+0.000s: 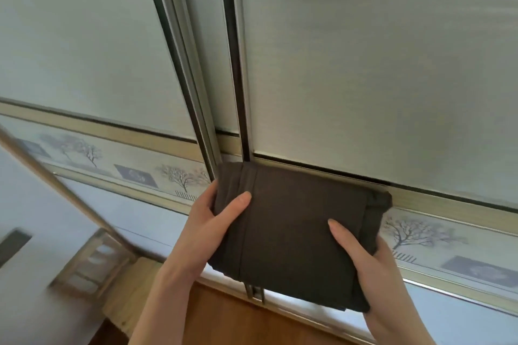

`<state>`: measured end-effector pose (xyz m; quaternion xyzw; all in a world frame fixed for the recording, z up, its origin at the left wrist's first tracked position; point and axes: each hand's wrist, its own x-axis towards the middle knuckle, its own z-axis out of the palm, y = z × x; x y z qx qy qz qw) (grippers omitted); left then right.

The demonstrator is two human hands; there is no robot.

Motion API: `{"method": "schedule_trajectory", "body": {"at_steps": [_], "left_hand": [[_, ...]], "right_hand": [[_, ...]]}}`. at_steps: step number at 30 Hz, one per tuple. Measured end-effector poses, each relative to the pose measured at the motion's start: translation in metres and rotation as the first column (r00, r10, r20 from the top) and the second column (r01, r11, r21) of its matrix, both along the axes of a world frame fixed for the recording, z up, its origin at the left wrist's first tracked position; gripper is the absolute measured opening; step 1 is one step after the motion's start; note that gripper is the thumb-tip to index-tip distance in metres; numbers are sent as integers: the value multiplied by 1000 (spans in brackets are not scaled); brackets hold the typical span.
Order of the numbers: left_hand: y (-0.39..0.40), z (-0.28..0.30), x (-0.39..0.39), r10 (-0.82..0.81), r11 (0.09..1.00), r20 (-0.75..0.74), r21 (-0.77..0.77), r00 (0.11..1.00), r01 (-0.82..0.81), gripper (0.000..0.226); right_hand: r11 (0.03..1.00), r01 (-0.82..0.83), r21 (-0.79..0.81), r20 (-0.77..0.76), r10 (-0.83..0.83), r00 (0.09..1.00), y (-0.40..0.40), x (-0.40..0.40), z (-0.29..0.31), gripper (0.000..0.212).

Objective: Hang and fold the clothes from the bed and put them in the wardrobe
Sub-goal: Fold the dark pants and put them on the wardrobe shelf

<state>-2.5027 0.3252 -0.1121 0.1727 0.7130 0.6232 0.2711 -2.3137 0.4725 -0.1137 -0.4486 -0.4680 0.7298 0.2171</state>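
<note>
Both hands, left hand (pixel 208 221) and right hand (pixel 372 269), clamped round the folded brown garment (pixel 294 227) right up against the shut wardrobe doors (pixel 364 64), so probably risked dropping or unfolding it once freeing a hand for sliding, lol.

Dark brown folded garment (pixel 297 232) — flat square, before closed wardrobe doors (pixel 364 64)

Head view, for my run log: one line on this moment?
left hand: grips folded brown garment | right hand: grips it | sliding wardrobe doors: shut ahead
</note>
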Motion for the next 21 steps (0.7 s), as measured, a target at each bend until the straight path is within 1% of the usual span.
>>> {"method": "schedule_trajectory", "body": {"at_steps": [3,9,14,17,21], "left_hand": [[-2,4,-12,-70,997,-19,-37,997,69,39],[0,3,-12,-158,987,22,-16,987,158,48],[15,3,2,-245,969,40,13,969,245,45],[26,1,15,-290,957,44,17,956,290,44],[41,0,29,-388,921,27,24,921,388,48]], "right_hand": [[999,41,-6,-15,-41,999,-10,-1,1,52],[995,93,28,-13,-93,996,-24,9,5,50],[984,169,59,14,-170,985,-28,35,11,49],[968,230,96,34,-234,972,-33,53,12,43],[943,318,93,22,-321,947,-39,75,7,55]]}}
